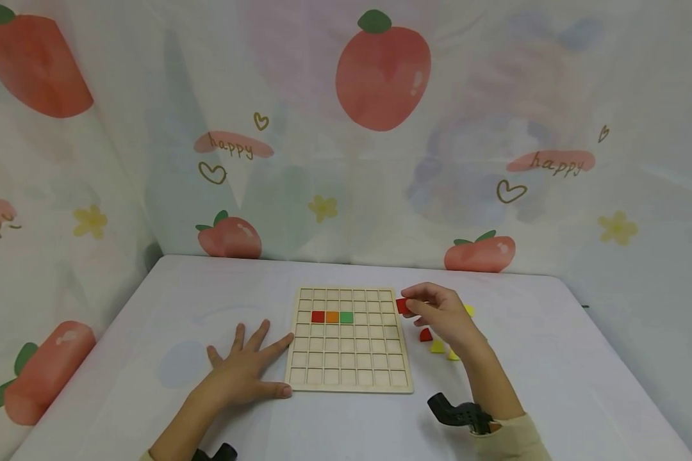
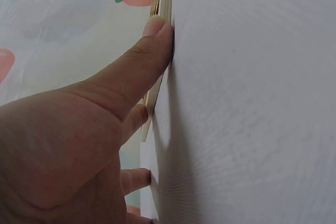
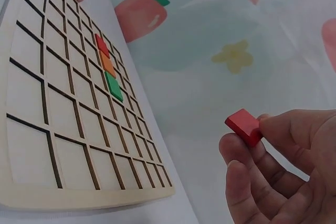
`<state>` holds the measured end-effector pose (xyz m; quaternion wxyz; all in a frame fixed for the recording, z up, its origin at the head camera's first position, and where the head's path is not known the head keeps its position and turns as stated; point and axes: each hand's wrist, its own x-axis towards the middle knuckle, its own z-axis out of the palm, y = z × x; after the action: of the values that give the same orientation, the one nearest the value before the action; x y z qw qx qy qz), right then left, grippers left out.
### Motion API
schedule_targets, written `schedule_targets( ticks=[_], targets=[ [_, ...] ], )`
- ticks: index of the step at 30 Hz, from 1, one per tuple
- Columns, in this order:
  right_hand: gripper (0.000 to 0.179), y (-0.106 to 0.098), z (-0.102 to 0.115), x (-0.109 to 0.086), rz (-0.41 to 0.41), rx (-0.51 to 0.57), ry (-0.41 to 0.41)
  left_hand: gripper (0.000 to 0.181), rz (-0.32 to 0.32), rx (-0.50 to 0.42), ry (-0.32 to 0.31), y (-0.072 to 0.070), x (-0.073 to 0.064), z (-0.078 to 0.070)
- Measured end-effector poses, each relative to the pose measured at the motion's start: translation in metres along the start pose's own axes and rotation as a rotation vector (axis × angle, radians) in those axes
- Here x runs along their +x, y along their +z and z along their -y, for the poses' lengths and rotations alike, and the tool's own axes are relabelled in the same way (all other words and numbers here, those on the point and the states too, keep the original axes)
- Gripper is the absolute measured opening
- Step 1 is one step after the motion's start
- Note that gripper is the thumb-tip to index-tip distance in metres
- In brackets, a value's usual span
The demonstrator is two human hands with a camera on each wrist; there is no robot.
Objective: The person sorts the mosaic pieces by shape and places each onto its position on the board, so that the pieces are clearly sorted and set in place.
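A pale backdrop printed with red fruit and yellow flowers runs from the left side along the far edge of the white table. Near the table's near edge, left of centre, a black wrist device is partly out of view. The left hand has its fingers released, straight and splayed; thumb and index finger touch the left edge of a pale wooden grid board, the thumb close to its near left corner.

In the board's third row from the far edge, starting at the second column from the left, lie a flat red square tile, an orange square tile and a green square tile, side by side. Just off the board's right edge, near its far right corner, the right hand grasps a second red square tile between thumb and fingers, raised above the table. Beneath and beside this hand lie a red piece with a curved side and several small yellow pieces, some partly hidden. A black wrist attachment and a beige sleeve follow nearer the table's near edge.
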<state>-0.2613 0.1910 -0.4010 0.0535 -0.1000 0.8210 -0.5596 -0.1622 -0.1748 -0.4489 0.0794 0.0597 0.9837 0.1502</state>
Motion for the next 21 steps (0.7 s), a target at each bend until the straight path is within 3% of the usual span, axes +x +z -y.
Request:
schedule_targets(
  ticks=[21],
  targets=[
    [0.028, 0.021, 0.009, 0.014, 0.033, 0.111, -0.034, 0.098, -0.008, 0.002, -0.012, 0.000, 0.002, -0.001]
  ],
)
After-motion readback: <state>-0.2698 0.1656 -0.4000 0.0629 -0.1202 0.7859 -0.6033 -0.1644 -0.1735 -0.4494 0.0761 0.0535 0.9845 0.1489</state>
